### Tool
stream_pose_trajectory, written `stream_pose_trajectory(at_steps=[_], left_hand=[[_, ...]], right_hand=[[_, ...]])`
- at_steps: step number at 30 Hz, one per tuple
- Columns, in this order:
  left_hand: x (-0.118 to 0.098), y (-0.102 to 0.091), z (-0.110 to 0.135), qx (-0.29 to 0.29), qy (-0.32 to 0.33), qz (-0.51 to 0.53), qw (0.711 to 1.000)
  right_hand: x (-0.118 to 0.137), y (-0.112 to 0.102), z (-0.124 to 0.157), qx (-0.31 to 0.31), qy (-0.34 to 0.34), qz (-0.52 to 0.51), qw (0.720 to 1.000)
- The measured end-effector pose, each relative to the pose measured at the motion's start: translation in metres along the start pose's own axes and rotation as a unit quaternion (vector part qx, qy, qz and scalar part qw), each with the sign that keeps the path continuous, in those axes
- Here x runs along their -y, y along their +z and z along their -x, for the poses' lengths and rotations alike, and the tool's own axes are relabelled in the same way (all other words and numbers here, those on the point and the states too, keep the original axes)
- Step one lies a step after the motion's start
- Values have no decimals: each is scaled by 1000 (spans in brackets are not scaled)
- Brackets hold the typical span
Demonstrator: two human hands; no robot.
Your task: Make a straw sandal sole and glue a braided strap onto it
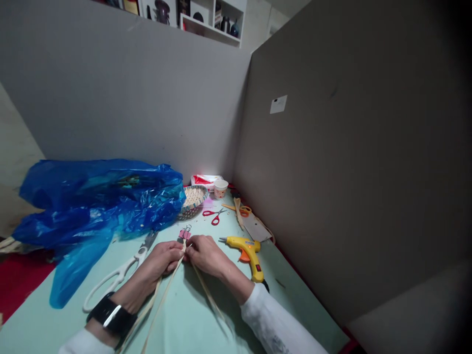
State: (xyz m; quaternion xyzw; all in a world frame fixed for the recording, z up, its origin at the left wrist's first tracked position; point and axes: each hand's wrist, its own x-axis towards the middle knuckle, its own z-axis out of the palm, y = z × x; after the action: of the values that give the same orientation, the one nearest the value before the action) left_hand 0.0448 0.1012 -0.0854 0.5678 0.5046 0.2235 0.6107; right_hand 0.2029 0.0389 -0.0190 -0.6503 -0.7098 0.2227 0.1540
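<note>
Pale, straw-like fibre strands (164,297) run from between my hands down toward the front of the table. At their far end a pink binder clip (185,234) grips the top of the bundle. My left hand (167,257) is closed, with thumb and fingers pinching the strands just below the clip. My right hand (205,253) pinches them from the other side, its fingertips close to the left ones. One strand hangs apart below my right hand, slanting to the lower right. The exact point where the fingertips meet is partly hidden.
White-handled scissors (120,276) lie left of my forearm, beside a blue plastic bag (110,201). A yellow glue gun (250,253) lies to the right. Behind are red scissors (215,216), a woven basket (194,196), a paper cup (220,189) and orange-handled scissors (244,211). Grey partitions enclose the table.
</note>
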Motion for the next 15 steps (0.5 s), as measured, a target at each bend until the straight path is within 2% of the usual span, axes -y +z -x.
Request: stream_pose_trajectory(at_steps=[5,9,15], left_hand=[[1,-2,0,-1,12,-5,1000],[-2,1,2,-27,16,-32,999],[-16,7,13,-19,18,-123,992]], right_hand=[[6,12,-8,14,42,-50,998],[3,10,-12,14,50,-85,995],[-4,6,-12,42,45,-138,988]])
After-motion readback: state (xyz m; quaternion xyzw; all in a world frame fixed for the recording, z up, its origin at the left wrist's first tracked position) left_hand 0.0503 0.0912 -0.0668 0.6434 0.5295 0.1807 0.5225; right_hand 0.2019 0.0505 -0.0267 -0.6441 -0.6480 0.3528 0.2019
